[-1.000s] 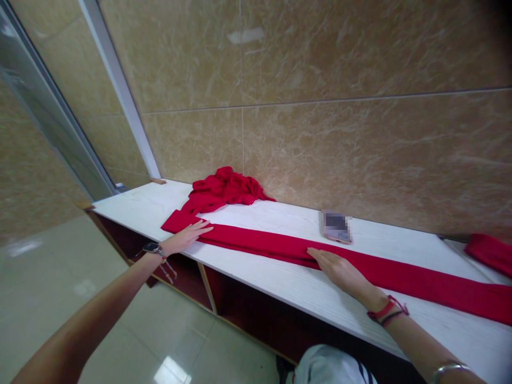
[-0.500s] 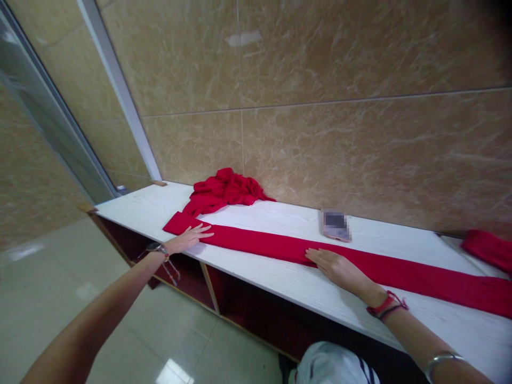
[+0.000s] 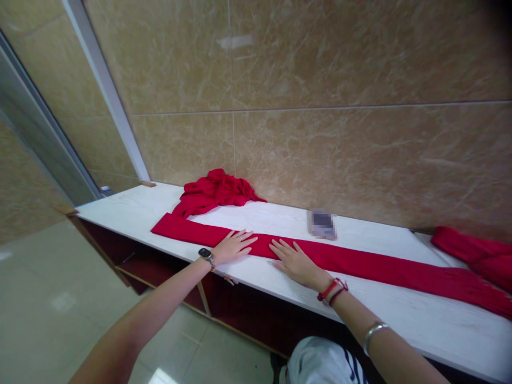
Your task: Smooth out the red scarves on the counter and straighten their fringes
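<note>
A long red scarf [image 3: 368, 265], folded into a narrow strip, lies along the white cabinet top, its fringed end at the right. My left hand [image 3: 232, 247] rests flat on the strip left of its middle, fingers spread. Just to the right, my right hand [image 3: 295, 261] lies on the same strip, its fingers apart and pointing up and left. Neither hand grips the cloth. Behind the strip's left end is a crumpled heap of red cloth [image 3: 218, 191].
A blurred-out phone [image 3: 322, 224] lies on the cabinet top [image 3: 256, 215] behind the strip. More red cloth [image 3: 472, 253] is at the far right. A tiled wall [image 3: 340, 160] stands along the back edge, and open shelves [image 3: 244, 306] are below the front edge.
My left hand has slid right along the scarf from near its left end. My right hand has shifted left, so the two are now close together. The view has turned slightly right.
</note>
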Available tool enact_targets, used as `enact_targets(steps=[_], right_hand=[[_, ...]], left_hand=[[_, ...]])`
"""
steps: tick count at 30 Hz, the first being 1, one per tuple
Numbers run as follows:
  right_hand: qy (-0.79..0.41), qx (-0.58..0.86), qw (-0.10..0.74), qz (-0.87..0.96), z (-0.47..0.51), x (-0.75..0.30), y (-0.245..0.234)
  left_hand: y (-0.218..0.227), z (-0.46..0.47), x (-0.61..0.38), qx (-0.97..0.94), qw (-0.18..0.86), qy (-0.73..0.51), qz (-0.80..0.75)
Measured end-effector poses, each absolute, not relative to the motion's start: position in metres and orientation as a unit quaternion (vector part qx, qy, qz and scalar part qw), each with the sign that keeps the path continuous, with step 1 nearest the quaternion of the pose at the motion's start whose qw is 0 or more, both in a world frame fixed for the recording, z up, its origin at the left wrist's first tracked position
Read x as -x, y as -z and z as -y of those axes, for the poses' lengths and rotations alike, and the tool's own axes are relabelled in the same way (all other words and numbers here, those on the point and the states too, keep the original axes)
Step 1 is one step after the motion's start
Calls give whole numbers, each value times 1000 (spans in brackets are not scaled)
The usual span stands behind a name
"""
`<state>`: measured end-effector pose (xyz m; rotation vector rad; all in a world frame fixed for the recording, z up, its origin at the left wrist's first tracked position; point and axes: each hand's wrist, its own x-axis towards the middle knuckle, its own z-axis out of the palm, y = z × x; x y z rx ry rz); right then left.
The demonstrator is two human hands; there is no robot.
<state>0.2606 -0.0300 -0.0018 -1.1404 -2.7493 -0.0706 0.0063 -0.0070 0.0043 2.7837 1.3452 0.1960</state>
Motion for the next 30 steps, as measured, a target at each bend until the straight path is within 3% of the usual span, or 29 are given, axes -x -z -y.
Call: enact_targets(steps=[6, 12, 16, 30], right_hand=[[0, 419, 26, 908, 32, -277, 0], [5, 475, 86, 876, 23, -238, -12], [-11, 518, 82, 851, 17, -244, -6], [158, 650, -115, 734, 64, -566, 24]], left_hand=[[-5, 3, 4, -902, 3, -26, -431], [-4, -2, -26, -876, -31, -62, -477], [8, -7, -39, -871, -57, -65, -483], [1, -17, -25, -883, -25, 16, -469]])
